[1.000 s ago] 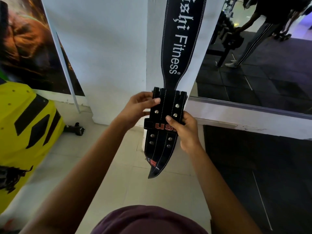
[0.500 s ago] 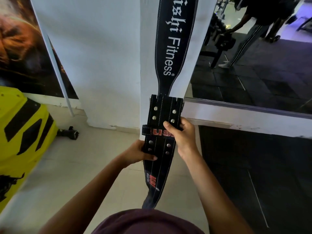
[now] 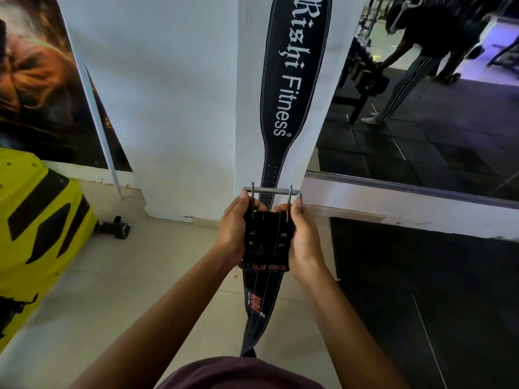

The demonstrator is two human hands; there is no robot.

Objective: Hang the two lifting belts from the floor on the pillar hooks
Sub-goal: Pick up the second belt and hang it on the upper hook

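Hands grip second lifting belt (image 3: 268,242) at frame centre, buckle (image 3: 272,192) end up. Left hand (image 3: 233,234) at 9 o'clock side of belt, fingers wrapped shut round its edge; right hand (image 3: 302,237) at 3 o'clock side, fingers likewise closed on it. Belt tail hangs toward 6 o'clock above tiled floor (image 3: 112,290). First belt (image 3: 292,80) hangs flat on white pillar (image 3: 250,108) at 12 o'clock, its tip just behind buckle.

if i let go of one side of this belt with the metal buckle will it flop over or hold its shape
The belt looks thick and stitched, so probably fairly stiff. Its tail hangs straight down, so it likely droops rather than flops. The buckle probably makes the top heavy.
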